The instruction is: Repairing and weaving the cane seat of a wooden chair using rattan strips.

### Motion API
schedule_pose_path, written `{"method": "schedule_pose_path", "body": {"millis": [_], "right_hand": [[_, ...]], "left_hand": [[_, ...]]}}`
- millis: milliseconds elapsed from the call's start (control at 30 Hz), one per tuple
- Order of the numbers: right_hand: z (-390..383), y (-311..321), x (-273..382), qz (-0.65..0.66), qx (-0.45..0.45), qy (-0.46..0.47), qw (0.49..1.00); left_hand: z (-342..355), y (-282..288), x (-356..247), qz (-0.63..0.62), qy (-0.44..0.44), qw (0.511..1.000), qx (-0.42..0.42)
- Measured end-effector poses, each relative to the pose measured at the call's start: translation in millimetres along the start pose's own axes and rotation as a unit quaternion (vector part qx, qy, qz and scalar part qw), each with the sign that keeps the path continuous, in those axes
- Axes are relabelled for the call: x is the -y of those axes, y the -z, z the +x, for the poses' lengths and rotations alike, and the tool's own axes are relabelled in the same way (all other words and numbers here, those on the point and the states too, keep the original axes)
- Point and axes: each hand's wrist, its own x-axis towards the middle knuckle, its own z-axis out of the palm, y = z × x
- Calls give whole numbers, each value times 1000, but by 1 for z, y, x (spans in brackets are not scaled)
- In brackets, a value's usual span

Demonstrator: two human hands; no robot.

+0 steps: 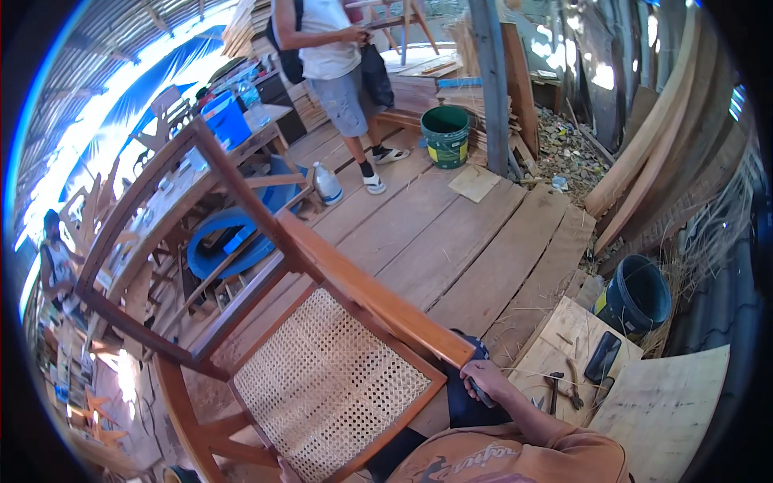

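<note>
A wooden armchair [374, 278] with a woven cane seat [330, 374] leans tilted in front of me. Its tall back frame [205, 149] has no panel in it and points to the far left. At the front end of the near armrest, my right hand [485, 380] is closed around a small dark object [481, 393], perhaps a tool handle; its working end is hidden. Only a sliver of my left hand [287, 470] shows at the lower edge of the picture, against the seat's frame. Most of its fingers are hidden.
To my right, a board [555, 342] bears a hammer [554, 392], pliers [573, 385] and a phone [602, 357]. Dark buckets [632, 294] [445, 135] stand right and ahead. Another person [334, 68] stands beyond the chair. A cluttered workbench [173, 193] and blue basin [205, 262] lie left.
</note>
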Motion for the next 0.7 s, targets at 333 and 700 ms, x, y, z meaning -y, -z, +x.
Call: {"method": "schedule_pose_path", "body": {"millis": [333, 700], "right_hand": [[3, -143, 19, -171, 275, 26, 946], [-11, -332, -60, -162, 414, -160, 881]], "left_hand": [[-244, 96, 50, -81, 257, 937, -224], [-262, 86, 32, -66, 262, 935, -230]]}}
